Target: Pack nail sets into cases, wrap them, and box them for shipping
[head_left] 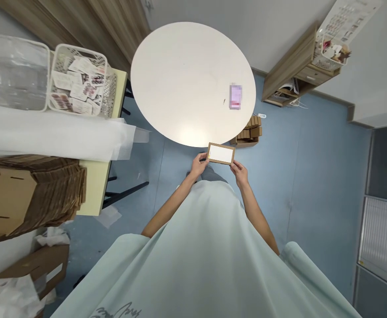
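Note:
A small flat cardboard box (221, 153) with a large white label or panel on its upper face is held level between my two hands, by the near edge of the round white table (186, 79). My left hand (199, 165) grips its left end, thumb and fingers closed on the corner. At the lower right corner, my right hand (239, 172) pinches the box. What lies inside the box, if anything, is hidden.
On the table lies a blurred purple rectangle (235, 96). Below its right edge stands an open carton (246, 144) of small brown boxes. To the left, a side table (92, 190) bears flattened cardboard (57, 190), white sheeting (47, 134) and a basket (105, 59) of packets.

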`<state>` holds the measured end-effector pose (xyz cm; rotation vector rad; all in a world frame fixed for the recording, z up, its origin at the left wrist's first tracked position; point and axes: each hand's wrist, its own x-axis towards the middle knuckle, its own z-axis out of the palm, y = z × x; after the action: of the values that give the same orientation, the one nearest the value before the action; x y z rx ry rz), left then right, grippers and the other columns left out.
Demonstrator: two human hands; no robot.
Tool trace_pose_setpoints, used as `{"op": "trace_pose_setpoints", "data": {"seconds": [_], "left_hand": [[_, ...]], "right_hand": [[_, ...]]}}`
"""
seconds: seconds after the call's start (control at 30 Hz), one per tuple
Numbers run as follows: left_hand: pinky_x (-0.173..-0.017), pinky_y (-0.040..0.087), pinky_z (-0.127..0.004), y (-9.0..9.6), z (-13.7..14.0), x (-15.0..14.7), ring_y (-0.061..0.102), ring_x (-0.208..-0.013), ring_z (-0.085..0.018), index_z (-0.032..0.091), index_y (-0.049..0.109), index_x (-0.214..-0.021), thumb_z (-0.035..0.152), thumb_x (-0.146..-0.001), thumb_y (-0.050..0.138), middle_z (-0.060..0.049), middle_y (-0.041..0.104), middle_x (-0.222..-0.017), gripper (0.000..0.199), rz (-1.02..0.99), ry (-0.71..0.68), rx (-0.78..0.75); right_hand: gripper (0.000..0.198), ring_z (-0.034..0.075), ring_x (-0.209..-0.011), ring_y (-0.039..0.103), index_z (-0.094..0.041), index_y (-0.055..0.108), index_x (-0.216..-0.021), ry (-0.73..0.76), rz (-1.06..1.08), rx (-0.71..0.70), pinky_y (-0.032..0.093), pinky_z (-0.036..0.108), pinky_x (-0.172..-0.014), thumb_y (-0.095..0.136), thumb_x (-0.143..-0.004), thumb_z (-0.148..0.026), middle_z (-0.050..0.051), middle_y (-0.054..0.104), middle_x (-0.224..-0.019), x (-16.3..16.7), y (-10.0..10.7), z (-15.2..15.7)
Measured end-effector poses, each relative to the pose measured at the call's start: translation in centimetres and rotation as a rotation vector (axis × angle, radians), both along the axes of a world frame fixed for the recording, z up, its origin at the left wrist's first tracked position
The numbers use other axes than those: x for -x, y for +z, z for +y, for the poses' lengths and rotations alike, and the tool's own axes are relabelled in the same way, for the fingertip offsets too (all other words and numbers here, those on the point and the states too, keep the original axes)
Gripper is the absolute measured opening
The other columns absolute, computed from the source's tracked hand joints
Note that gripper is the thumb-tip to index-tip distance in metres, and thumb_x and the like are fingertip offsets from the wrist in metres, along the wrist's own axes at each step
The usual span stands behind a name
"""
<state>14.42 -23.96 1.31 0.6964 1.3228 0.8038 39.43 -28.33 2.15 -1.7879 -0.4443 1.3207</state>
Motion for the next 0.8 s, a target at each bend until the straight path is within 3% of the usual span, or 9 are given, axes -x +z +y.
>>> {"op": "trace_pose_setpoints", "data": {"seconds": [0.17, 0.33, 0.53, 0.67, 0.8], "left_hand": [[-0.111, 0.064, -0.054, 0.7, -0.2, -2.8, 0.076, -0.128, -0.034, 0.018, 0.074, -0.127, 0.029, -0.086, 0.087, -0.021, 0.076, -0.149, 0.044, 0.034, -0.073, 0.020], [-0.103, 0.066, -0.050, 0.5, 2.0, -7.1, 0.079, -0.115, -0.030, 0.019, 0.074, -0.126, 0.030, -0.084, 0.088, -0.018, 0.078, -0.143, 0.045, 0.099, -0.129, 0.064], [-0.103, 0.065, -0.045, 0.1, 5.0, -16.9, 0.076, -0.124, -0.028, 0.021, 0.073, -0.124, 0.028, -0.086, 0.083, -0.016, 0.078, -0.143, 0.040, 0.121, -0.122, 0.101], [-0.103, 0.066, -0.045, -0.5, 5.7, -23.6, 0.078, -0.114, -0.024, 0.022, 0.071, -0.125, 0.029, -0.086, 0.082, -0.013, 0.079, -0.142, 0.041, 0.131, -0.125, 0.147], [-0.101, 0.067, -0.047, -1.0, 6.2, -27.6, 0.078, -0.115, -0.026, 0.023, 0.073, -0.125, 0.033, -0.084, 0.083, -0.012, 0.080, -0.138, 0.044, 0.197, -0.147, 0.135]], "right_hand": [[0.064, 0.026, -0.115, 0.080, -0.022, 0.078, -0.109, -0.052, -0.004, -0.018, 0.063, 0.046, -0.111, 0.100, -0.059, -0.055, 0.011, 0.086, -0.125, -2.9, -0.1, -2.2], [0.068, 0.026, -0.107, 0.080, -0.023, 0.075, -0.106, -0.036, 0.055, -0.006, 0.064, 0.044, -0.104, 0.105, -0.056, -0.057, 0.010, 0.087, -0.109, -7.1, -0.5, -1.7], [0.068, 0.023, -0.098, 0.081, -0.024, 0.073, -0.102, -0.054, 0.130, 0.022, 0.065, 0.042, -0.099, 0.109, -0.053, -0.056, 0.005, 0.083, -0.103, -16.1, -0.2, 0.6], [0.068, 0.023, -0.101, 0.079, -0.023, 0.075, -0.104, -0.049, 0.121, 0.031, 0.065, 0.043, -0.103, 0.109, -0.053, -0.053, 0.006, 0.083, -0.107, -22.9, -0.1, 1.8], [0.069, 0.025, -0.108, 0.079, -0.022, 0.076, -0.110, -0.048, 0.156, 0.086, 0.064, 0.045, -0.107, 0.108, -0.055, -0.047, 0.009, 0.084, -0.113, -27.8, -0.3, 3.0]]}}
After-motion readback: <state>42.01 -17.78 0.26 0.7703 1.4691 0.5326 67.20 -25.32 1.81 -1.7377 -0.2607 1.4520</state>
